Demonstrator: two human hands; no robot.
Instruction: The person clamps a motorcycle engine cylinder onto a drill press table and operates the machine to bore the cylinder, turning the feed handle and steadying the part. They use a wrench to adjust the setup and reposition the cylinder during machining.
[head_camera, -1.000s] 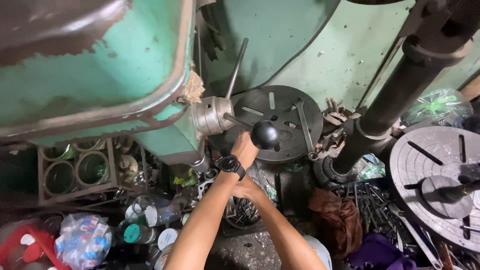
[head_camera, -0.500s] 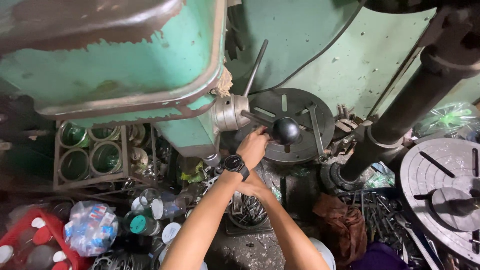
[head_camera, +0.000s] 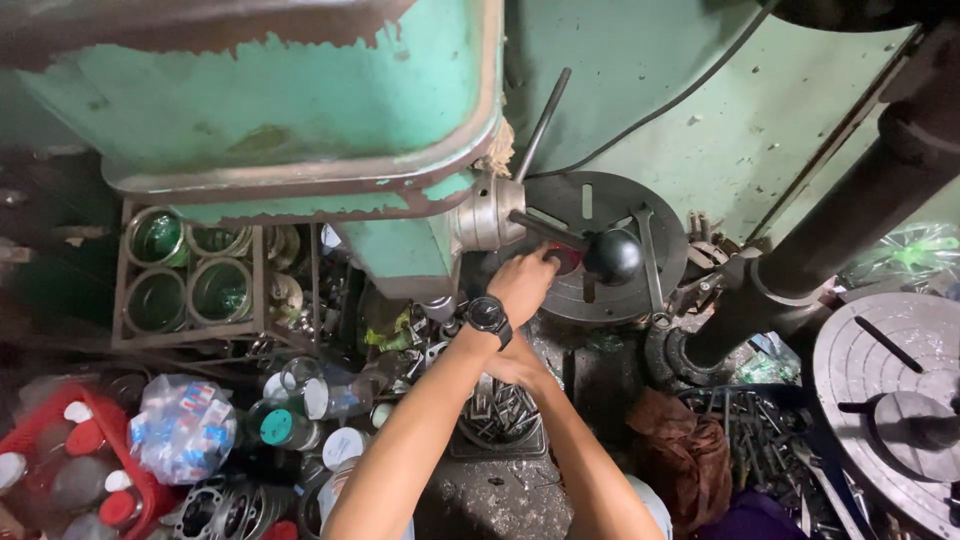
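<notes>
We look down at a green drill press, where our left hand (head_camera: 522, 285), with a black wristwatch (head_camera: 488, 315) on it, reaches up to the feed handle (head_camera: 560, 238) that sticks out of the steel hub (head_camera: 485, 212). The fingers curl around the dark rod just short of its black ball knob (head_camera: 612, 256), so this hand grips the lever. Our right hand (head_camera: 515, 365) sits below, mostly hidden behind the left wrist; we cannot tell whether it is open or closed. The lever looks like stiff, heavy steel, likely oily, so the round knob at its end seems the surest hold. Behind it lies a slotted round table (head_camera: 610, 215).
</notes>
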